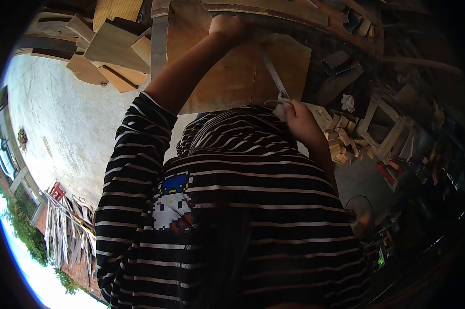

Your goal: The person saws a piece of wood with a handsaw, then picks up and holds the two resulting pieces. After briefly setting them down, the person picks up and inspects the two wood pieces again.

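A thin brown wooden board lies in front of my body, with a dark, nearly straight line running in from its near edge. My right hand is closed around the handle end of a narrow hand saw, where whitish wrapping shows. The saw's long metal blade slants away over the right part of the board, beside the dark line. At the board's far side, my left hand is closed in a fist-like shape. Its fingertips are in shadow, so what they grip or press is hidden.
Wood offcuts are piled at the upper left. Small wood blocks and a wooden frame lie to the right. A fan-like round object stands lower right. Long wood strips lean at the lower left, past the concrete floor.
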`<action>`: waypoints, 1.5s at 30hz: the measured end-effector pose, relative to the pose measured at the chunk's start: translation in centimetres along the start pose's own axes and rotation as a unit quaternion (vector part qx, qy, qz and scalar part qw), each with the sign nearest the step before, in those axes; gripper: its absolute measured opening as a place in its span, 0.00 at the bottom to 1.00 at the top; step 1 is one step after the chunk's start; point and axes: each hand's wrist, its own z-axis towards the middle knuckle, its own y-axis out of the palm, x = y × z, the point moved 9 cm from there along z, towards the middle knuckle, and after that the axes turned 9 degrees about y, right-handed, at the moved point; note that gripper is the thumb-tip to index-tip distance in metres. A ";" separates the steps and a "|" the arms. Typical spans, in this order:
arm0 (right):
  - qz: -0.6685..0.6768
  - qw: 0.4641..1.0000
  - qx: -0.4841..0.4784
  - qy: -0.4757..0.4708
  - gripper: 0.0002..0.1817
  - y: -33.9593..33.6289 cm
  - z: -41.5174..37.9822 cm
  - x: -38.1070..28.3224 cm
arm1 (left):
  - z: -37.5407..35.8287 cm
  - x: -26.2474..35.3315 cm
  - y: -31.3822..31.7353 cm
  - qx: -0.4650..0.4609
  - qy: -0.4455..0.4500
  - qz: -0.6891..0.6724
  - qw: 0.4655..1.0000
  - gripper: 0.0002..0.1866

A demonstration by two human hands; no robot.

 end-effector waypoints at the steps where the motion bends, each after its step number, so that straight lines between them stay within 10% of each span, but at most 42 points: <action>1: 0.000 1.000 0.001 0.002 0.16 -0.1 1.3 -0.4 | 0.0 0.3 -0.2 0.007 0.003 0.004 1.000 0.16; 23: -0.021 1.000 -0.011 -0.005 0.15 -1.3 -1.5 -0.7 | -1.0 1.6 -1.8 0.063 0.044 0.042 0.996 0.14; 25: -0.030 0.999 -0.010 -0.003 0.15 -0.7 1.7 -1.7 | -1.7 3.8 -3.8 0.169 0.111 0.118 0.972 0.17; 30: -0.007 0.979 0.103 -0.178 0.14 -0.6 3.1 -2.7 | -1.9 3.2 -3.3 0.101 0.066 0.026 0.992 0.22; 45: -0.035 0.999 0.007 -0.039 0.17 0.0 -2.6 1.1 | -1.2 -1.0 1.5 0.037 -0.046 -0.068 0.996 0.27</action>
